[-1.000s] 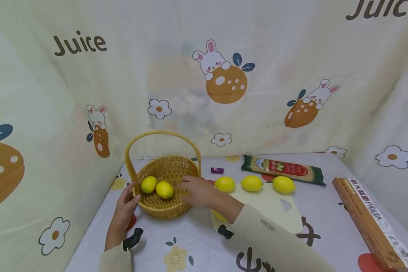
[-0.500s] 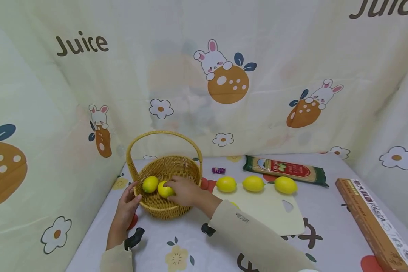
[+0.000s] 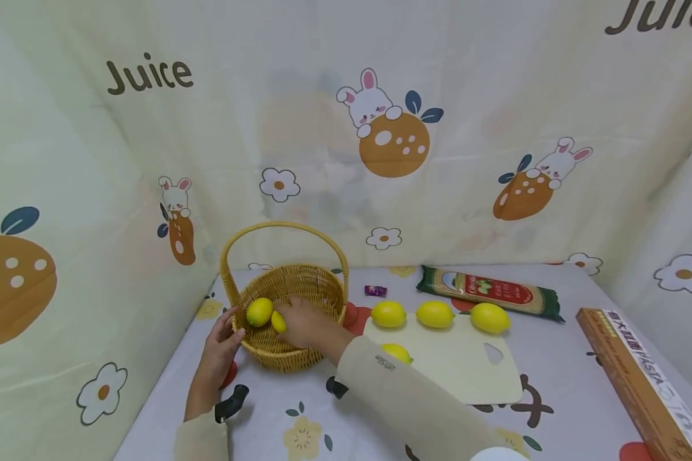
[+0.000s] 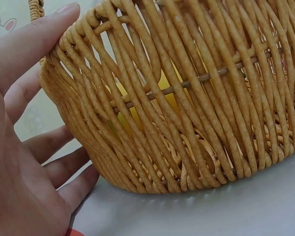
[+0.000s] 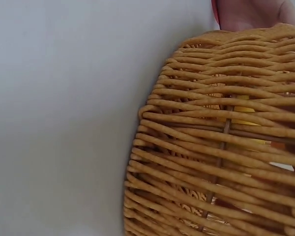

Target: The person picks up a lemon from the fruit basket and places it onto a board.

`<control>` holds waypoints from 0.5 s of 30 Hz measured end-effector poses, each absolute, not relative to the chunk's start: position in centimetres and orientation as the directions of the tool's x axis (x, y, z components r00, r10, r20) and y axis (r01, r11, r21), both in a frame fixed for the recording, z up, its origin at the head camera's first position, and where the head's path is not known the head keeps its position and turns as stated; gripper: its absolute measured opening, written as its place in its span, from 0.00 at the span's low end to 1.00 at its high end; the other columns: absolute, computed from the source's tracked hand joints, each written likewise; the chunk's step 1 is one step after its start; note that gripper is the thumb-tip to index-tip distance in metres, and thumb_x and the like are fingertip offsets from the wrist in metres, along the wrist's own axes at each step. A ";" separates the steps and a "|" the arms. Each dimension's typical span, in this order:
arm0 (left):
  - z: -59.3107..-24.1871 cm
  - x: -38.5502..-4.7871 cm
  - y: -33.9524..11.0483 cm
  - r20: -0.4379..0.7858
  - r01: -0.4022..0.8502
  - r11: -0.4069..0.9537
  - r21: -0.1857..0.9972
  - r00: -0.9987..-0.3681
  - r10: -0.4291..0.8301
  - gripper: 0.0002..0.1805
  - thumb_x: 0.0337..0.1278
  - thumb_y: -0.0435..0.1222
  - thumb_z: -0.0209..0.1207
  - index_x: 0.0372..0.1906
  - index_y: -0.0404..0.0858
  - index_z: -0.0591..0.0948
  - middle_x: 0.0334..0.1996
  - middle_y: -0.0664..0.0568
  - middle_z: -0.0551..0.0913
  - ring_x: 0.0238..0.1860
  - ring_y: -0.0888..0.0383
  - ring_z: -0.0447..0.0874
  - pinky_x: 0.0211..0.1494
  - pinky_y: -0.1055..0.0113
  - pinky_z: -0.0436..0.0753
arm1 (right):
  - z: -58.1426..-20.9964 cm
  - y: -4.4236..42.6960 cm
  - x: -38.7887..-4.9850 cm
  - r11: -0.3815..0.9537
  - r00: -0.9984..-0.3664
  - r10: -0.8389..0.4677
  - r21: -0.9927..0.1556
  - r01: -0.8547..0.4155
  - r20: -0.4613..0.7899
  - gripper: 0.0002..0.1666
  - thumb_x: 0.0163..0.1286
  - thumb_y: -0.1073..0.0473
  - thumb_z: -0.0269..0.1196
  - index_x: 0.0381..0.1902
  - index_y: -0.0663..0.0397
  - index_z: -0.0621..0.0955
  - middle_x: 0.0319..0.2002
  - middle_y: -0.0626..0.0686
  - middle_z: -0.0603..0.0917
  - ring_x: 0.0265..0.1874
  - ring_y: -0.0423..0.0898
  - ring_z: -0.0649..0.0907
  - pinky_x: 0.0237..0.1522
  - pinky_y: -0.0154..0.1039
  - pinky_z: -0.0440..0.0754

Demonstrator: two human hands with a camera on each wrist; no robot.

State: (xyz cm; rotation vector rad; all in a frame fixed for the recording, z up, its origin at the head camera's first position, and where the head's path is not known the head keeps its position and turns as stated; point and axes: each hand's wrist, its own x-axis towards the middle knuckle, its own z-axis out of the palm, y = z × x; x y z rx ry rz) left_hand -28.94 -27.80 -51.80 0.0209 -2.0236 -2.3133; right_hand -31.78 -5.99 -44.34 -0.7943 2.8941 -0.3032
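A yellow wicker basket (image 3: 282, 362) with a tall hoop handle stands on the left of the table. My left hand (image 3: 216, 352) holds its left side; in the left wrist view the thumb lies at the rim and the fingers reach round the outer wall (image 4: 187, 98). Inside the basket is my right hand (image 3: 308, 326), gripping a lemon (image 3: 279, 322) that it partly covers. Another lemon (image 3: 259, 312) lies to the left of it, against the basket wall. The right wrist view shows mostly the outer weave (image 5: 221, 132), so the right fingers are hidden there.
Right of the basket is a cream cutting board (image 3: 461, 371). Several lemons lie on or beside it, one lemon (image 3: 396, 353) partly behind the right sleeve. Behind are a small purple packet (image 3: 375, 291) and a pasta bag (image 3: 490, 291). A long pasta box (image 3: 640, 384) lies far right.
My right hand has moved left and down into the basket and taken hold of the right-hand lemon there. My left hand stays at the basket's side. The view has shifted slightly.
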 end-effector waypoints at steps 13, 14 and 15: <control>-51.6 -29.0 -27.7 0.038 0.045 -0.109 0.993 -0.997 -0.063 0.34 0.67 0.33 0.58 0.74 0.45 0.60 0.74 0.43 0.54 0.72 0.48 0.54 0.72 0.53 0.55 | -44.1 -6.4 -31.8 0.844 -0.832 -0.533 -0.157 -0.513 -0.150 0.35 0.69 0.42 0.61 0.72 0.33 0.65 0.68 0.56 0.66 0.63 0.54 0.71 0.60 0.49 0.73; -51.6 -28.9 -27.7 0.039 0.046 -0.112 0.993 -0.997 -0.063 0.34 0.67 0.33 0.57 0.74 0.45 0.60 0.74 0.43 0.54 0.72 0.48 0.54 0.72 0.53 0.55 | -44.1 -6.3 -31.7 0.841 -0.830 -0.538 -0.166 -0.515 -0.147 0.33 0.69 0.45 0.62 0.70 0.33 0.67 0.66 0.55 0.68 0.61 0.53 0.72 0.59 0.48 0.74; -51.6 -28.8 -27.7 0.042 0.049 -0.115 0.992 -0.997 -0.060 0.34 0.67 0.32 0.57 0.74 0.45 0.59 0.74 0.43 0.53 0.72 0.48 0.54 0.72 0.53 0.54 | -44.1 -6.3 -31.7 0.837 -0.828 -0.542 -0.171 -0.519 -0.143 0.32 0.69 0.47 0.62 0.69 0.33 0.68 0.63 0.55 0.70 0.59 0.51 0.74 0.57 0.47 0.75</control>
